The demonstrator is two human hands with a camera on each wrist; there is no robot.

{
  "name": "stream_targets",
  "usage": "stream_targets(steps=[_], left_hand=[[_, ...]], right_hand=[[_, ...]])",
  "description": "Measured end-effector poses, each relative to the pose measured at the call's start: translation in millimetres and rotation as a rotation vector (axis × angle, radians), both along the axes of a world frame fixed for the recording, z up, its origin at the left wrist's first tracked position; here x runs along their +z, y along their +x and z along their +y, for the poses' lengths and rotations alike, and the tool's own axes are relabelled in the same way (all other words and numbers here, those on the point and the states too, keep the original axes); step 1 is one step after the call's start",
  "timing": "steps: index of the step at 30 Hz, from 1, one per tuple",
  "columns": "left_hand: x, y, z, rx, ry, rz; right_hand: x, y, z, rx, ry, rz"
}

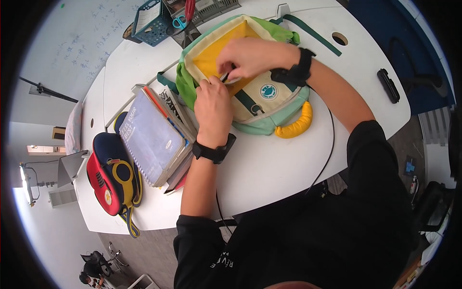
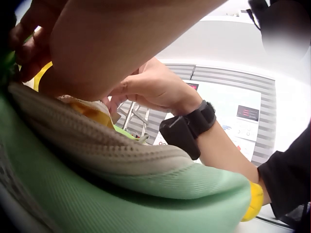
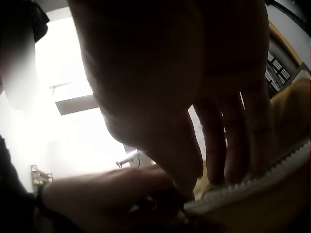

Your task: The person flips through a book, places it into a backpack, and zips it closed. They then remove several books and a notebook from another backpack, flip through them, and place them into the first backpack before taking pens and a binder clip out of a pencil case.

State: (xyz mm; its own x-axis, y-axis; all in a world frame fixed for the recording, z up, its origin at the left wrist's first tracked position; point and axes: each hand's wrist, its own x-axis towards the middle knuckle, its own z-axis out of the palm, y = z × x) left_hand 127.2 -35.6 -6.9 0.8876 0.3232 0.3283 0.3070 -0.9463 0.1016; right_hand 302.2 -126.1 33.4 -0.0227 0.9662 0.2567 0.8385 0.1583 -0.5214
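On the table (image 1: 269, 178) before you lies the backpack (image 1: 257, 86). Your left hand (image 1: 214, 108) and right hand (image 1: 252, 58), close together, both pinch its zippered edge (image 3: 272, 172). Hold that edge taut, and pull along it, never across.

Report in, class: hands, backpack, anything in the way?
Left hand holding backpack. Right hand at zipper, grip unclear. Books to the left, not blocking.

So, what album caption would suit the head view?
Fingers at work on a colourful backpack beside stacked books.
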Motion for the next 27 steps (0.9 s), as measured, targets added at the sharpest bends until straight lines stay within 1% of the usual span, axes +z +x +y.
stream_targets(steps=[2, 6, 10, 11, 15, 17, 19, 21, 23, 27], left_hand=[[-0.4, 0.4, 2.2, 0.005, -0.001, -0.014], [5.6, 1.4, 1.5, 0.056, -0.061, -0.010], [14.4, 2.4, -3.0, 0.120, -0.122, -0.024], [15.5, 2.1, -3.7, 0.119, -0.121, -0.026], [25.9, -1.0, -4.5, 0.097, -0.105, -0.035], [26.1, -3.2, -2.7, 0.079, -0.082, -0.046], [19.3, -4.9, 1.5, 0.018, 0.012, -0.056], [17.8, -2.3, 1.4, 0.028, -0.001, -0.084], [17.5, 0.6, 0.7, 0.038, -0.014, -0.113], [15.5, 2.8, 1.0, 0.043, -0.074, -0.103]], right_hand=[[-13.5, -12.6, 5.8, -0.053, -0.013, -0.141], [-23.6, -20.1, 10.8, -0.043, 0.034, -0.135], [-26.1, -26.4, 11.6, -0.084, 0.134, -0.177], [-26.9, -27.9, 10.9, -0.097, 0.182, -0.195], [-34.5, -25.3, 12.6, -0.077, 0.230, -0.201], [-33.2, -26.2, 12.4, -0.092, 0.244, -0.188], [-28.4, -28.1, 10.4, -0.109, 0.234, -0.149], [-21.4, -31.8, 9.0, -0.122, 0.225, -0.108], [-15.8, -35.0, 7.0, -0.163, 0.278, -0.138], [-6.4, -35.1, 2.9, -0.209, 0.254, -0.206]])
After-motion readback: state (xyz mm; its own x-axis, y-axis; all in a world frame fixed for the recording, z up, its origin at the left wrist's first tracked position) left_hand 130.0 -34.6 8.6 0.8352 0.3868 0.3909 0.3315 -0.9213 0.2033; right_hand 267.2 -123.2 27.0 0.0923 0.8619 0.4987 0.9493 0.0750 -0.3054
